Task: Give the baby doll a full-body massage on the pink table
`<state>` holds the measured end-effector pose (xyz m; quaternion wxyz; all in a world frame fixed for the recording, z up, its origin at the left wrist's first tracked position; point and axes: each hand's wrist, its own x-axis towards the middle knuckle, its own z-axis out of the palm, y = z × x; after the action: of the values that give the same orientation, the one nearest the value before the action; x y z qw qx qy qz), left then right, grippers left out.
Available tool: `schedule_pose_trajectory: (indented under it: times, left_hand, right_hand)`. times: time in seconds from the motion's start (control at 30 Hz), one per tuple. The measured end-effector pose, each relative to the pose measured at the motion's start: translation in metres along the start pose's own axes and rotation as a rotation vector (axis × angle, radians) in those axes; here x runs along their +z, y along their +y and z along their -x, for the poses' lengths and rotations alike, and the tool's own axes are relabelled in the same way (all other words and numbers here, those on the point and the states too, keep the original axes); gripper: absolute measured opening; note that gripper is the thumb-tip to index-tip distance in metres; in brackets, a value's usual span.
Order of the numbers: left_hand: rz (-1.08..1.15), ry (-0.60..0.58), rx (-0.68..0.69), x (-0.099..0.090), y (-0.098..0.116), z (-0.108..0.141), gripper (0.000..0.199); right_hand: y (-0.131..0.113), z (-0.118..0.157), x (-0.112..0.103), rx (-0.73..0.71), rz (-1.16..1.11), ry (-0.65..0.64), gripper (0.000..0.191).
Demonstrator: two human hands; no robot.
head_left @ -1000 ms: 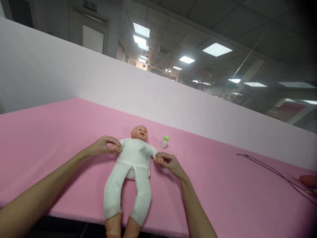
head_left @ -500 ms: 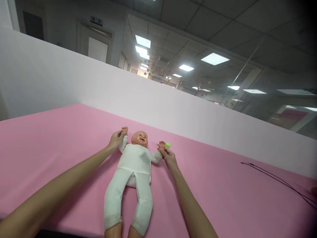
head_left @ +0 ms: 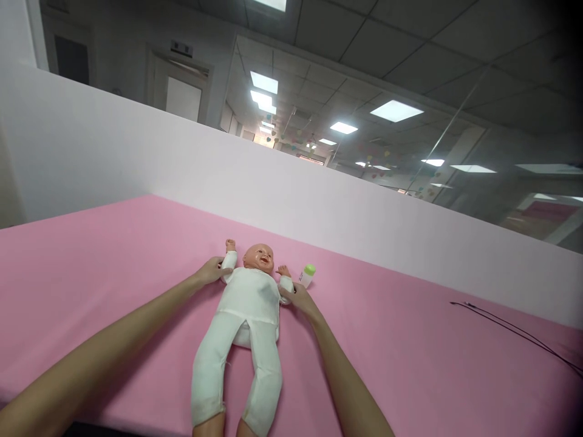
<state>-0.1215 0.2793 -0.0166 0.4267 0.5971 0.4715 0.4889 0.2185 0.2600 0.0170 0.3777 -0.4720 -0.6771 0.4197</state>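
A baby doll point(head_left: 250, 297) in a white top and white trousers lies face up on a pink sheet point(head_left: 136, 255), its head away from me and both arms raised. My left hand point(head_left: 211, 271) is closed around the doll's sleeved arm on the left, below its small fist. On the other side my right hand point(head_left: 299, 300) grips the doll's other sleeved arm near the elbow. Just beyond my right hand lies a small clear bottle point(head_left: 306, 276) with a green cap. The doll's feet run out of the bottom of the view.
A thin black cable point(head_left: 510, 331) lies across the sheet at the right. Behind the padded surface runs a low white wall point(head_left: 291, 194), with glass panels above it. A dark edge point(head_left: 100, 430) shows at the bottom left.
Both my hands have slid from the doll's wrists down to its upper sleeves. The doll's right-side arm now stands closer to its head, and the bottle shows more fully.
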Motion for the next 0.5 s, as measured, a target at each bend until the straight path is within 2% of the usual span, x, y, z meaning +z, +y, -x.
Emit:
schedule_pose_trajectory:
  times: [0.13, 0.27, 0.37, 0.5]
  left_hand:
    - [0.025, -0.122, 0.232, -0.023, -0.005, 0.022, 0.045]
    - [-0.072, -0.311, 0.391, -0.032, -0.007, 0.04, 0.042]
    - [-0.095, -0.304, 0.375, -0.03, 0.002, 0.047, 0.04]
    - [0.041, -0.194, 0.255, -0.026, 0.016, 0.051, 0.051]
  right_hand:
    - [0.006, 0.009, -0.012, -0.055, -0.144, -0.12, 0.04]
    - [0.02, 0.018, -0.015, -0.14, -0.066, -0.219, 0.025]
    - [0.02, 0.025, -0.012, -0.175, -0.001, -0.276, 0.025]
    - [0.008, 0.03, -0.004, -0.16, -0.047, -0.135, 0.03]
